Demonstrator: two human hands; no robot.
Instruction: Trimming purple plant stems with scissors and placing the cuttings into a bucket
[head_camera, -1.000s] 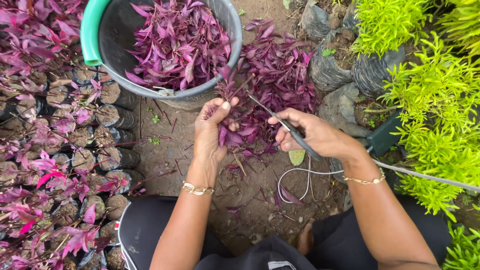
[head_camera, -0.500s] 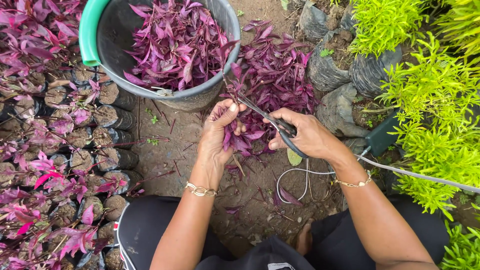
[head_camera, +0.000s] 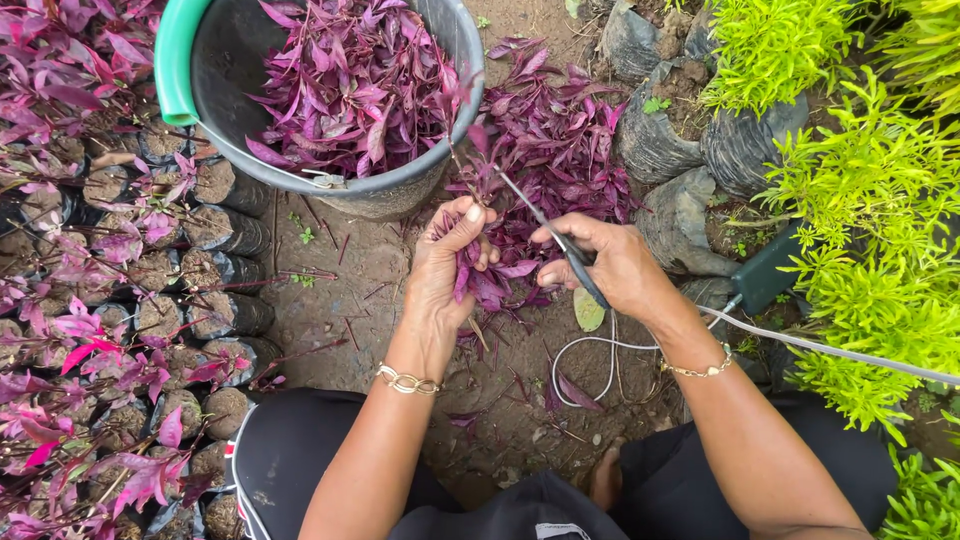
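Two hands meet at mid-frame: the left hand (head_camera: 445, 265) pinches a purple cutting (head_camera: 478, 270), fingers closed around it, stem slanting toward the upper frame. The right hand (head_camera: 605, 265) grips scissors (head_camera: 545, 225), blades pointing up-left toward the grey bucket (head_camera: 400, 190). Bare soil (head_camera: 330, 300) lies below; black nursery bags (head_camera: 215, 235) line the left, yellow-green shrubs (head_camera: 860, 200) the right.

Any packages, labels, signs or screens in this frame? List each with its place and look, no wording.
No signs or screens.
Small white label: bottom edge, on the person's dark clothing; rectangular, partly cut off.
Small black plastic nursery bags of soil: rows at left, round, holding purple-red seedlings.
Larger grey-black grow bags: upper right, bulging, beside lime-green plants.
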